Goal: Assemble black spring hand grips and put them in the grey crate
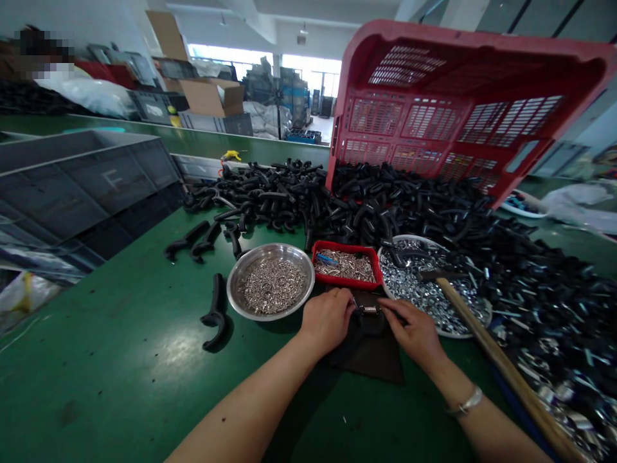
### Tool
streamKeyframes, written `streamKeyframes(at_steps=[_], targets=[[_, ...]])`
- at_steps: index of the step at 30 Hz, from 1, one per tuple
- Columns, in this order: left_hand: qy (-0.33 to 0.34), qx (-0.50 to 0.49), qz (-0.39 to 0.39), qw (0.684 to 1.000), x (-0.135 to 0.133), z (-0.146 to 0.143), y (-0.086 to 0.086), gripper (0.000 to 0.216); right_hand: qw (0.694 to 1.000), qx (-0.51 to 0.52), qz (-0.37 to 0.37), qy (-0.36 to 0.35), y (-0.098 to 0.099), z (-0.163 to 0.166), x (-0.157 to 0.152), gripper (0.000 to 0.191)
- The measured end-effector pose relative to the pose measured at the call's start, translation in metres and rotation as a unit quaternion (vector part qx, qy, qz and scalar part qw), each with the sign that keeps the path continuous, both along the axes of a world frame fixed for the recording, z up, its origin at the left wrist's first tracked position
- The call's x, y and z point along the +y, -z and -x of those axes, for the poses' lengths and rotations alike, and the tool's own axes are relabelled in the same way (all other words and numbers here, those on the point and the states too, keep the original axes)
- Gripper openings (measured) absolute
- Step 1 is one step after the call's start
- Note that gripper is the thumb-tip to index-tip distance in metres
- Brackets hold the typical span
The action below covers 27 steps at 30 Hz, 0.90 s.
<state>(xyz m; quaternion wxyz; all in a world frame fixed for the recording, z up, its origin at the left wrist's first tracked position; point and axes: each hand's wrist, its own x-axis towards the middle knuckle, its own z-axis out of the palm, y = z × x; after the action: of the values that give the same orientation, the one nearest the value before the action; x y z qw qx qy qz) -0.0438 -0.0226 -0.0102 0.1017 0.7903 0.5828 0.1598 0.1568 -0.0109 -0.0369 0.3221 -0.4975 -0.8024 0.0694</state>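
Note:
A black plastic handle (370, 325) lies on a dark mat (383, 368) in front of me. At its far end shows a small metal spring (370, 309). My left hand (328, 319) is closed, its fingertips pinching a small shiny metal piece (355, 303) at the spring's left. From the right, my right hand (413, 329) holds its thumb and fingers against that same end of the handle; what lies under the fingertips is partly hidden. Just beyond the hands stands a red tray (348, 283) of small metal pins with a blue item inside.
Left of the tray is a metal bowl (234, 297) of tiny metal parts; right, a white basin (475, 333) of metal pieces with a hammer (475, 328) across it. A loose black handle (218, 312) lies left. Behind are heaped handles (279, 193), a tipped red crate (409, 116) and grey bins (110, 180).

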Motion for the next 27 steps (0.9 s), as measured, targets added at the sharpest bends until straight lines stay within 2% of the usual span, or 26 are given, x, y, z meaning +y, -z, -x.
streamKeyframes(at_steps=[3,6,10,12,15,18,20,21,24,27], targets=[[-0.002,0.003,0.004,1.000,0.000,-0.001,-0.001,0.016,0.999,-0.030,-0.012,-0.010,-0.001,-0.002,0.000,0.025],[-0.001,0.006,0.005,1.000,0.000,-0.001,-0.002,0.017,0.991,-0.124,-0.033,-0.031,-0.005,0.001,0.000,0.029],[-0.002,0.008,0.000,1.000,0.000,-0.002,-0.001,0.016,0.951,-0.300,-0.056,-0.051,-0.018,0.013,-0.003,0.036],[-0.004,0.002,-0.004,1.000,-0.001,-0.001,0.000,0.016,0.933,-0.352,-0.054,-0.053,-0.023,0.017,-0.003,0.037],[-0.005,-0.040,-0.001,0.999,0.000,0.000,0.000,0.014,0.934,-0.351,-0.025,-0.061,-0.027,0.015,-0.002,0.035],[0.020,-0.165,0.040,0.985,0.001,0.003,-0.002,0.014,0.970,-0.234,0.005,-0.065,-0.032,0.009,0.000,0.028],[0.078,-0.289,0.115,0.947,0.002,0.005,-0.005,0.015,0.992,-0.100,0.020,-0.074,-0.037,0.011,-0.002,0.024],[0.109,-0.354,0.165,0.914,0.003,0.006,-0.005,0.017,0.995,-0.030,0.034,-0.086,-0.040,0.014,-0.003,0.022],[0.156,-0.511,0.322,0.781,0.003,0.009,-0.006,0.026,0.976,0.130,0.103,-0.138,-0.047,0.029,-0.008,0.017],[0.149,-0.588,0.433,0.667,0.002,0.012,-0.006,0.031,0.956,0.197,0.144,-0.163,-0.049,0.039,-0.010,0.013]])
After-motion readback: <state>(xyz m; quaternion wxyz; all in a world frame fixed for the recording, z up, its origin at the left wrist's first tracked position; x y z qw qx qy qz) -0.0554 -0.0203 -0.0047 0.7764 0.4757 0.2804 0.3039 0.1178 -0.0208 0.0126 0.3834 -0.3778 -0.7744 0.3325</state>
